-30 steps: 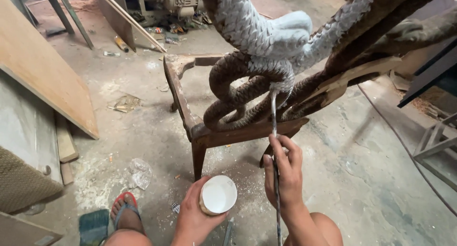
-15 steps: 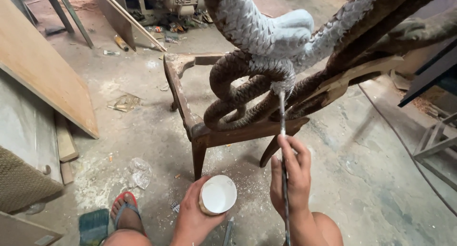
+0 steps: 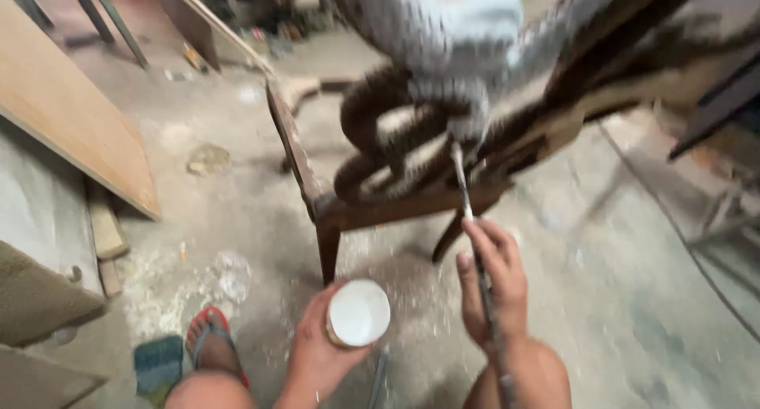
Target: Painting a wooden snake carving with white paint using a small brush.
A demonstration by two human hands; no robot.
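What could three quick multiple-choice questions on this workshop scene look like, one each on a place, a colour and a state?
1. Where does the tip of the long thin brush rest?
A. in the cup
B. on the coiled snake-shaped carving
C. on the floor

2. What colour is the inside of the small round cup?
A. white
B. red
C. black

3. How is the right hand placed?
A. open and empty
B. flat on the carving
C. closed around the brush

Answers:
1 B, the tip meets the carving's pale coil on the dark wooden chair.
2 A, its contents look white in the left hand.
3 C, the fingers wrap the handle.
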